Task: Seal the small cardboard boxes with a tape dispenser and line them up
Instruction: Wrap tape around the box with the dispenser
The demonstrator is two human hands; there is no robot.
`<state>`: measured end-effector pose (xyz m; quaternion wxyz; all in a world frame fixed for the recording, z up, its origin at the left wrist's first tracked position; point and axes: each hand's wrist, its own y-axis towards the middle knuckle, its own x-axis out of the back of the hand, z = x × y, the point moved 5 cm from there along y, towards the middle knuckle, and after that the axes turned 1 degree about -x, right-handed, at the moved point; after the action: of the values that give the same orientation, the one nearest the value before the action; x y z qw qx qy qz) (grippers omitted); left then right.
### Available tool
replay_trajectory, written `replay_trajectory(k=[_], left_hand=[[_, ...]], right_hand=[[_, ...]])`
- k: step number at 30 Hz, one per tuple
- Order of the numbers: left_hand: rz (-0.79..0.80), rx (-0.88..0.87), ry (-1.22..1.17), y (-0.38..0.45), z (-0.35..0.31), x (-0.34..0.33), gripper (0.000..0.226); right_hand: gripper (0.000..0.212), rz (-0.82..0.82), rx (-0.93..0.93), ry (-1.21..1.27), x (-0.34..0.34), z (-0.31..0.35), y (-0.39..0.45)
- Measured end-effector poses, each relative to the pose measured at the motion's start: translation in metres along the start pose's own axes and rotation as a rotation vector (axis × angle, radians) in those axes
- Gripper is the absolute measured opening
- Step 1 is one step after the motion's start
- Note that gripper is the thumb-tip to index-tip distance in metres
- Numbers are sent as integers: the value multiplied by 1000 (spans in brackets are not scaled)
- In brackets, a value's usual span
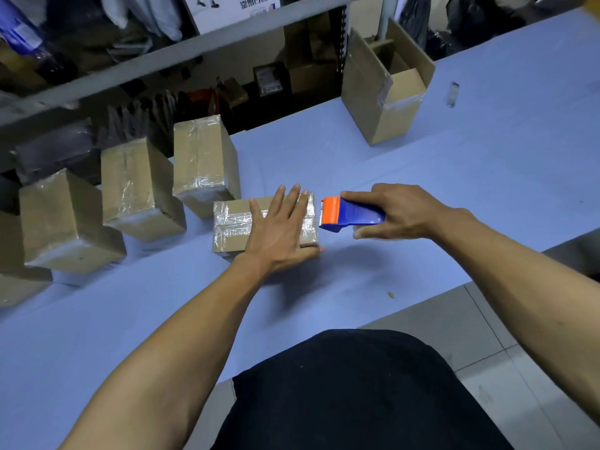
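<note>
A small cardboard box (230, 227) with clear tape across its top lies on the blue table in the middle of the head view. My left hand (279, 227) presses flat on its top, fingers straight and spread. My right hand (401, 211) grips the blue handle of a tape dispenser (349, 214), whose orange head sits at the box's right edge. Three taped boxes stand in a row to the left: one (203, 159), another (138, 186), a third (63, 222).
A larger open cardboard box (381, 89) stands at the back right of the blue table (454, 164). A further box (19, 287) shows at the far left edge. Grey shelving with clutter runs behind the table. My dark-clothed lap is at the bottom.
</note>
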<state>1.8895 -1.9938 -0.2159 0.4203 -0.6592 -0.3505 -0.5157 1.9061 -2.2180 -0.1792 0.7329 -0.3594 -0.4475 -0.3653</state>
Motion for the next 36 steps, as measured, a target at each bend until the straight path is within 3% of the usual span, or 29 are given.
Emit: replay_trajectory(k=[6,18,27,36], left_hand=[[-20,-5,-17,0,0,2,112],[-38,-8,34,0,-1,1,108],[-6,-51,59,0,1,0,87],[-23,-47,55,-1,-1,2,86]], right_hand=[[60,-10,4,-123,14,3,4],[62,2,-54,-182,20,13,9],[65,-40,-97,99,-5,-7,-6],[67,-58,-94,234,-10,-20,-23]])
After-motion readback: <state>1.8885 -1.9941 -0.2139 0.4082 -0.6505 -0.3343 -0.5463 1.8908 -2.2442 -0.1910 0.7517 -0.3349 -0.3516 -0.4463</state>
